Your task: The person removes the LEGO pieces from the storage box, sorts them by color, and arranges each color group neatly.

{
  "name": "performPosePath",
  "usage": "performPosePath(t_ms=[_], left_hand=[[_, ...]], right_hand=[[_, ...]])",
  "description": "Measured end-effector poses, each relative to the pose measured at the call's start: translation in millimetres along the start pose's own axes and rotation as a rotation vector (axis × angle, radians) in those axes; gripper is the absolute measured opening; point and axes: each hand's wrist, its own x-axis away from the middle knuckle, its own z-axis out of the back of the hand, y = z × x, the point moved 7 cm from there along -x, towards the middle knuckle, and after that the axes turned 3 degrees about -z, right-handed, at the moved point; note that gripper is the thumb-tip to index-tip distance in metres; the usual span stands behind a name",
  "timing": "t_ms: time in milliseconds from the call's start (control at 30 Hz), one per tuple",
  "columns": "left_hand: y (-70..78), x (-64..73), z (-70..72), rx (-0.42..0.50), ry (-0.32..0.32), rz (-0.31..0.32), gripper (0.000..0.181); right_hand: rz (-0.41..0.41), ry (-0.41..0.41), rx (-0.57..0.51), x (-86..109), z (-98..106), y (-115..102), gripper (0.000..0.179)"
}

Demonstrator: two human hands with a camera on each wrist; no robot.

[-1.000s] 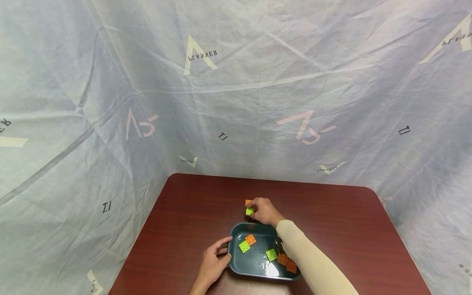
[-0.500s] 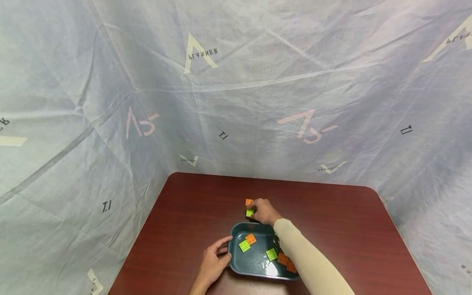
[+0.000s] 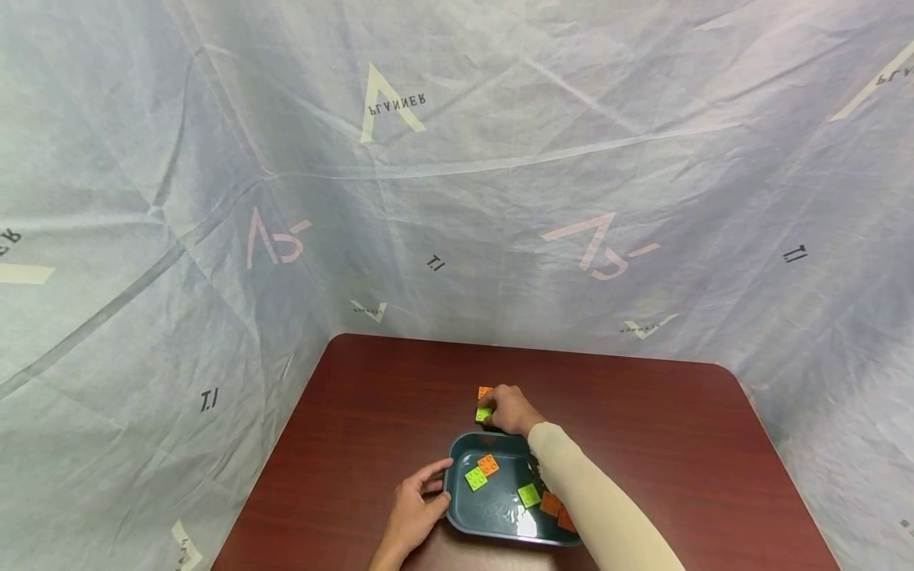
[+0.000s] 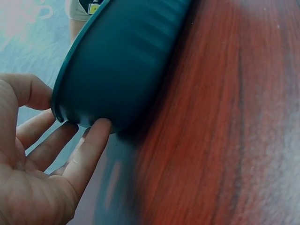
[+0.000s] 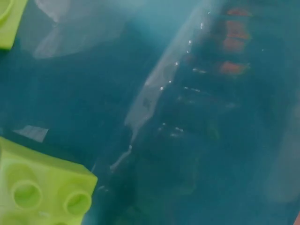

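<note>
A dark teal tray stands on the table near me. At its left end my left hand touches the outer wall and rim with spread, fairly straight fingers; the left wrist view shows fingertips against the wall. Beyond the tray's far rim, my right hand pinches a lime-green toy brick between thumb and index finger. An orange toy brick lies just past it, partly behind the fingers. The right wrist view looks into the tray, with a studded lime brick close up and the right hand out of sight.
Inside the tray lie a lime brick touching an orange brick, another lime brick and darker orange bricks, partly under my sleeve. The reddish-brown table is enclosed by printed grey sheeting.
The lime brick in my right hand has shifted slightly toward the tray, away from the orange one. My right forearm has swung a little left. The left hand stays at the tray.
</note>
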Motion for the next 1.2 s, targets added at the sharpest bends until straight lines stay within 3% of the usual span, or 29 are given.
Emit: performPosePath(t_ms=[467, 833, 1200], left_hand=[[-1.3, 0.1, -2.5, 0.032, -0.030, 0.002, 0.051], [-1.7, -0.5, -0.1, 0.038, -0.031, -0.001, 0.051], [-0.7, 1.0, -0.5, 0.043, -0.032, -0.018, 0.052]], right_hand=[[-0.024, 0.014, 0.018, 0.5, -1, 1, 0.030], [-0.006, 0.030, -0.059, 3.3, 3, -6, 0.030], [0.013, 0.071, -0.065, 10.2, 22, -23, 0.033]])
